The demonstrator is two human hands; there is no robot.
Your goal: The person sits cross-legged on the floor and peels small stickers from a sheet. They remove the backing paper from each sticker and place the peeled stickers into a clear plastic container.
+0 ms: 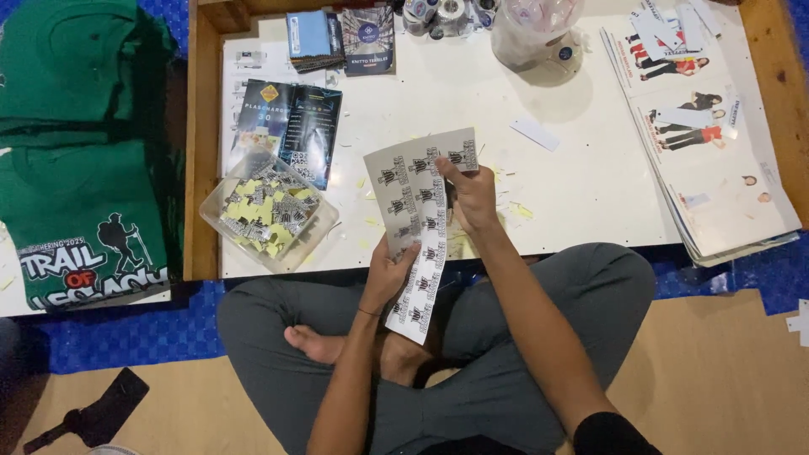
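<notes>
I sit cross-legged at a low white table [573,185]. My left hand [386,276] grips the lower part of a grey sheet of printed black-and-white stickers [404,190], held upright over the table's front edge. A long strip [424,291] of the sheet hangs down to my lap, partly split from the rest. My right hand [470,198] is at the sheet's right edge, closed round a dark tool that looks like scissors [447,200], mostly hidden by the fingers. Small paper scraps [516,209] lie on the table near that hand.
A clear plastic tub [221,195] of cut stickers stands at the front left, dark brochures [291,126] behind it. Printed sheets [704,143] are stacked at the right. A plastic bag [535,29] and tape rolls [438,15] sit at the back. Folded green shirts [76,168] lie left.
</notes>
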